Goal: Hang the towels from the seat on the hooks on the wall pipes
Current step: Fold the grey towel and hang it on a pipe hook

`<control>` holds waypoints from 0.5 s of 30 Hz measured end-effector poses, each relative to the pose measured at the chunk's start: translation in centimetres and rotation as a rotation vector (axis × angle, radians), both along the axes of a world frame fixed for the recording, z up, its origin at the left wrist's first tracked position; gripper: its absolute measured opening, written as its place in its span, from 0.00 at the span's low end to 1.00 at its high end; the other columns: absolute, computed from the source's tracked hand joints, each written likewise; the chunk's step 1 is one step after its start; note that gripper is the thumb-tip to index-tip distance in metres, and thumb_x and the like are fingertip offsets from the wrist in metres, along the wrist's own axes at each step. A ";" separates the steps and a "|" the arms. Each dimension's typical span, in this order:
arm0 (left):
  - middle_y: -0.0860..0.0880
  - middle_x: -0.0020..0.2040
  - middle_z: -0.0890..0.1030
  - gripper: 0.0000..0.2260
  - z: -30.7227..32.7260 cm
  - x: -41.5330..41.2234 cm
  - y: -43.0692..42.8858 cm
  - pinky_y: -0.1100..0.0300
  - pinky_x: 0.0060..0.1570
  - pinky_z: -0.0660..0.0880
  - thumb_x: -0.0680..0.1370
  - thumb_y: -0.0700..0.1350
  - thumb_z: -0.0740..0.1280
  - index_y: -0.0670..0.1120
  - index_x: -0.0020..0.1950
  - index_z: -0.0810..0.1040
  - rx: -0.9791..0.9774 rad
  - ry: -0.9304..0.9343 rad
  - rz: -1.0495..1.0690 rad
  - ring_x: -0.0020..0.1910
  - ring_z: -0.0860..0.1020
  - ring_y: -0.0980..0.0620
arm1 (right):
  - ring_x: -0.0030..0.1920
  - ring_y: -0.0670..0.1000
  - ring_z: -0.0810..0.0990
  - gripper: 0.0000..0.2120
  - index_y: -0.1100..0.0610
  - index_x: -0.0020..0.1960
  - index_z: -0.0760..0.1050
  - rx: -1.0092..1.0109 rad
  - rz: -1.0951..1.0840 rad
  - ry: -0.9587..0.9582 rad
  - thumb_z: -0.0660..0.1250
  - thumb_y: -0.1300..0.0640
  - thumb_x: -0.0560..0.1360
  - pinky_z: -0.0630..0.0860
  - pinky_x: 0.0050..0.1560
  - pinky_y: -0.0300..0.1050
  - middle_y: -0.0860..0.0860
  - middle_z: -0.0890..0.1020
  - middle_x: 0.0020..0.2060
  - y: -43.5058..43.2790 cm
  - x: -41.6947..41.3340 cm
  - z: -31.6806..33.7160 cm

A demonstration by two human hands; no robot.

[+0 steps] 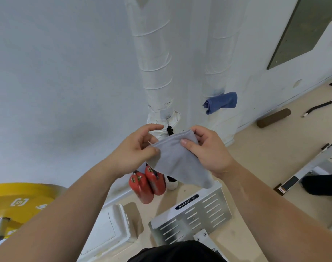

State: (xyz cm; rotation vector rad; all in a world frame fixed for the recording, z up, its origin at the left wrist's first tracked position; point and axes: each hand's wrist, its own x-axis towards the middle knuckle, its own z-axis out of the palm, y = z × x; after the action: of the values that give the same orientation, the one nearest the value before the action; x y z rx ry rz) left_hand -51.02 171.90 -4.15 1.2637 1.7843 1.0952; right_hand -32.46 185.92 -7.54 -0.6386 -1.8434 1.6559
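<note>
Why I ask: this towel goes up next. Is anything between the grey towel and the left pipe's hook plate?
Only a small black piece, hanging just under the hook plate and above the top edge of the grey towel; whether it belongs to the hook is unclear. Left hand and right hand pinch it.

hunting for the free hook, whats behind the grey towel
A black hook on the pipe pokes out above the towel; its lower part is covered.
</note>
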 end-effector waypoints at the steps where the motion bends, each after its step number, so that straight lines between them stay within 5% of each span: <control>1: 0.48 0.53 0.82 0.27 0.4 0.2 0.4 0.58 0.51 0.79 0.76 0.41 0.71 0.61 0.71 0.71 -0.035 0.011 -0.061 0.48 0.83 0.50 | 0.43 0.50 0.81 0.02 0.62 0.50 0.79 0.013 0.023 -0.006 0.70 0.64 0.78 0.79 0.47 0.49 0.59 0.84 0.43 0.0 0.0 0.1; 4: 0.49 0.55 0.83 0.33 1.4 0.9 2.0 0.53 0.52 0.80 0.77 0.42 0.73 0.69 0.74 0.64 -0.067 0.169 -0.187 0.50 0.82 0.47 | 0.43 0.50 0.83 0.03 0.61 0.52 0.78 0.005 0.057 0.013 0.70 0.65 0.78 0.80 0.48 0.48 0.56 0.86 0.43 0.0 0.0 0.5; 7: 0.44 0.49 0.83 0.31 1.9 1.6 3.4 0.49 0.47 0.77 0.78 0.36 0.68 0.70 0.69 0.68 -0.038 0.232 -0.202 0.45 0.79 0.42 | 0.46 0.57 0.85 0.13 0.55 0.60 0.69 -0.084 0.037 0.042 0.69 0.63 0.79 0.82 0.49 0.52 0.57 0.86 0.46 0.4 0.2 0.4; 10: 0.57 0.50 0.83 0.22 2.1 2.1 3.9 0.64 0.48 0.74 0.78 0.32 0.66 0.60 0.58 0.80 0.020 0.192 -0.148 0.48 0.80 0.57 | 0.46 0.59 0.83 0.19 0.53 0.58 0.60 -0.171 0.068 0.078 0.69 0.66 0.78 0.80 0.51 0.60 0.66 0.83 0.50 0.5 1.0 -0.6; 13: 0.37 0.48 0.83 0.17 1.9 1.7 4.2 0.52 0.41 0.74 0.79 0.34 0.64 0.56 0.48 0.85 -0.011 0.191 -0.087 0.40 0.79 0.41 | 0.46 0.56 0.78 0.15 0.51 0.51 0.65 -0.060 0.111 0.086 0.69 0.65 0.77 0.77 0.49 0.60 0.65 0.79 0.48 -0.3 1.1 -2.6; 15: 0.29 0.46 0.80 0.17 1.8 0.8 4.4 0.46 0.37 0.72 0.80 0.36 0.63 0.55 0.47 0.86 -0.035 0.166 -0.031 0.36 0.73 0.40 | 0.41 0.48 0.72 0.11 0.51 0.45 0.71 0.073 0.102 0.017 0.71 0.64 0.76 0.72 0.45 0.46 0.52 0.76 0.39 -0.7 0.8 -3.8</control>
State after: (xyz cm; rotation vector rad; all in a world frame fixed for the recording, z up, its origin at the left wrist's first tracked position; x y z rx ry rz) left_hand -50.19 176.26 -2.38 1.3911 1.8898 0.9615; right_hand -31.67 185.22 -11.36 -0.5058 -1.9435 1.6441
